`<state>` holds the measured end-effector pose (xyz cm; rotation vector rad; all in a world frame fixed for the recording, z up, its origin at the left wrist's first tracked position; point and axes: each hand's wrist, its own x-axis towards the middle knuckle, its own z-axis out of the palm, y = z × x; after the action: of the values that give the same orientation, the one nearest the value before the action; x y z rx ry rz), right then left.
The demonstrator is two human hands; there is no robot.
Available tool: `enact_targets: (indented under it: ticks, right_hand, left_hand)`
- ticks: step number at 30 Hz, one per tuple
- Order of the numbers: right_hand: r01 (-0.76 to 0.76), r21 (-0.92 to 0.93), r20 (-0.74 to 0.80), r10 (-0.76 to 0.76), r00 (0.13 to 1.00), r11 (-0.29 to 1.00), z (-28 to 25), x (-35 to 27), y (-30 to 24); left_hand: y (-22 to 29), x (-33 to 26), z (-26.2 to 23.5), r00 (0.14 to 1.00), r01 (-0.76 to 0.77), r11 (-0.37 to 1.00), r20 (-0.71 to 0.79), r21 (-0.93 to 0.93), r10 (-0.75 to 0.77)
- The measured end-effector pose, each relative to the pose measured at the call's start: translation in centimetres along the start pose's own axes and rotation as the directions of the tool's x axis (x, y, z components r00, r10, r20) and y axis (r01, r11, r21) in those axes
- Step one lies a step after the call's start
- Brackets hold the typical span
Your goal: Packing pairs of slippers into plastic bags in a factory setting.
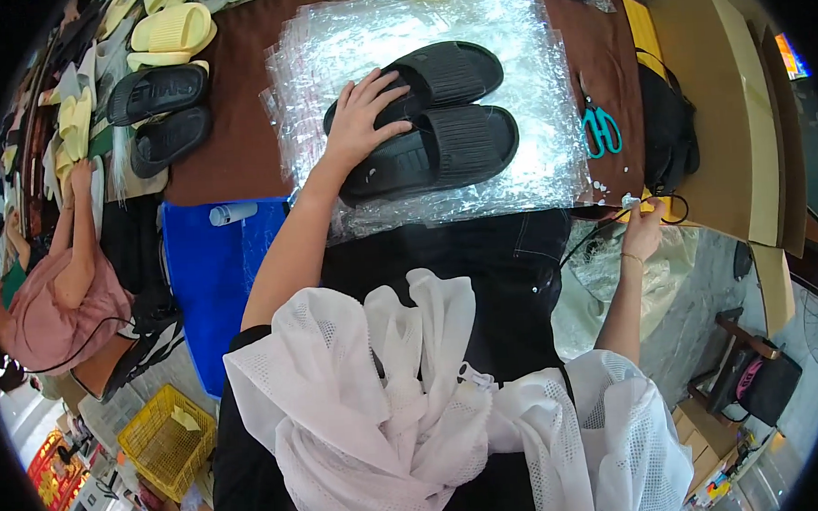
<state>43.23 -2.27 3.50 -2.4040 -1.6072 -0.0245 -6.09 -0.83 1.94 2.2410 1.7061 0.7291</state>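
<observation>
A pair of black slide slippers lies side by side on a stack of clear plastic bags on the brown-covered table. My left hand rests on the heel ends of both slippers, its fingers spread. At the table's right edge, my right hand has its fingers closed beside a small whitish piece and a thin black cord. What is in those fingers is too small to make out. Turquoise-handled scissors lie to the right of the bags.
An open cardboard box and a black bag stand at the right. More black slippers and yellow slippers lie at the far left. A co-worker in pink sits there, handling slippers. A yellow basket is at the lower left.
</observation>
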Motion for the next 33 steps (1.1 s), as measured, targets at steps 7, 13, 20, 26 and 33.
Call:
enact_targets:
  ticks: [7, 13, 20, 26, 33]
  right_hand:
    - [0.383, 0.495, -0.123, -0.374, 0.919, 0.780, -2.6, -2.0, -11.7]
    - [0.592, 0.229, 0.238, -0.634, 0.736, 0.773, 1.1, -3.8, -14.4]
    - [0.548, 0.295, 0.258, -0.618, 0.743, 0.783, 2.0, -4.5, -15.4]
    - [0.527, 0.359, 0.224, -0.620, 0.752, 0.770, 1.9, -4.0, -15.2]
    - [0.497, 0.378, 0.247, -0.602, 0.759, 0.781, 2.6, -3.8, -14.7]
  left_hand:
    - [-0.6, 0.3, -1.1, 0.999, -0.011, 1.000, 0.047, 0.017, 0.010]
    - [4.7, -0.1, -0.4, 0.988, -0.091, 0.994, -0.117, 0.052, 0.097]
    - [5.5, -0.9, -1.0, 0.970, 0.049, 0.999, -0.240, -0.008, -0.049]
    - [4.5, -1.3, -9.9, 0.665, 0.250, 0.859, -0.566, -0.446, -0.487]
    - [-11.5, 1.4, -21.6, 0.175, 0.615, 0.646, -0.721, -0.452, -0.670]
